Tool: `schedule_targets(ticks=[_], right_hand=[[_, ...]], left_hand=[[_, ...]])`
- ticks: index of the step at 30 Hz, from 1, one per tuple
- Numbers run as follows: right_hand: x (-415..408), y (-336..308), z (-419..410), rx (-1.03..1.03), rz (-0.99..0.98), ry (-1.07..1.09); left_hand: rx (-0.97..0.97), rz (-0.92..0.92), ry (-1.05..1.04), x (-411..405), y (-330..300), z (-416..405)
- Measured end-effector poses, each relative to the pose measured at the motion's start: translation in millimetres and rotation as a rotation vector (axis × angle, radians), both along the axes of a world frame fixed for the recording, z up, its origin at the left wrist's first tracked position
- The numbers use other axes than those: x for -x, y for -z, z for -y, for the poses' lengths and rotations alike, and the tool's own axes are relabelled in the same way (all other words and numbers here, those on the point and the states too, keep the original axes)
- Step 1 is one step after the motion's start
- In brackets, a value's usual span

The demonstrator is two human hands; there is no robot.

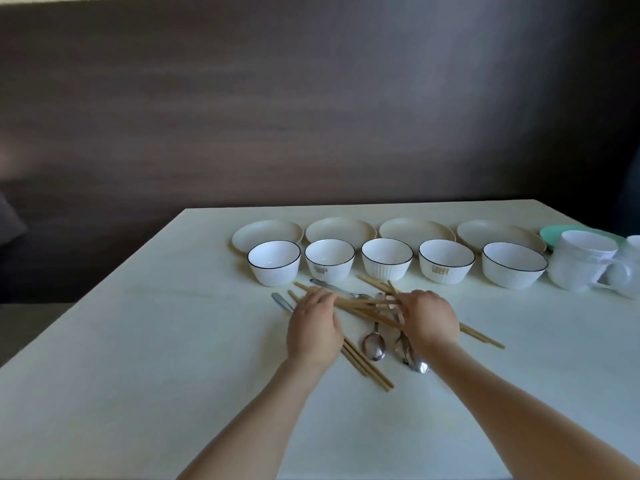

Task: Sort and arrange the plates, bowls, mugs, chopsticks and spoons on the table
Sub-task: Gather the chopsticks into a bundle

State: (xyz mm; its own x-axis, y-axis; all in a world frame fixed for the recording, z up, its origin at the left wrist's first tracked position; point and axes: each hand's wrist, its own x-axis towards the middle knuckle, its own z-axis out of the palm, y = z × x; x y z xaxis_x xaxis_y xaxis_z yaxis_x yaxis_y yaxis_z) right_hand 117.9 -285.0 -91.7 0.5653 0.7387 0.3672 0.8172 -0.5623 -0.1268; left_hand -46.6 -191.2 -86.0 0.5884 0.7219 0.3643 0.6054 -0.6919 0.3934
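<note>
While five bowls (387, 258) line up before four plates (341, 230) far on the desk (138, 341), both hands work the near chopsticks (367, 311): left hand (313, 329) grip pinches some, right hand (429, 318) grip curls round others beside spoons (374, 344).

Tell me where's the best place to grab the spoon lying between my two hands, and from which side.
Probably take the spoon by its bowl end, coming from above on the near side. The bowl lies bare on the table, while its handle runs under the crossed chopsticks that the left hand and right hand are handling.
</note>
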Motion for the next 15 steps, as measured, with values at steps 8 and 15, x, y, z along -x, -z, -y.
schedule_targets(ticks=[8,15], right_hand=[[45,-8,35,-0.304,-0.286,-0.038],[65,-2,52,-0.222,-0.26,-0.226]], left_hand=[[0.385,0.374,-0.254,32,-18,34],[0.943,0.643,-0.165,0,-21,58]])
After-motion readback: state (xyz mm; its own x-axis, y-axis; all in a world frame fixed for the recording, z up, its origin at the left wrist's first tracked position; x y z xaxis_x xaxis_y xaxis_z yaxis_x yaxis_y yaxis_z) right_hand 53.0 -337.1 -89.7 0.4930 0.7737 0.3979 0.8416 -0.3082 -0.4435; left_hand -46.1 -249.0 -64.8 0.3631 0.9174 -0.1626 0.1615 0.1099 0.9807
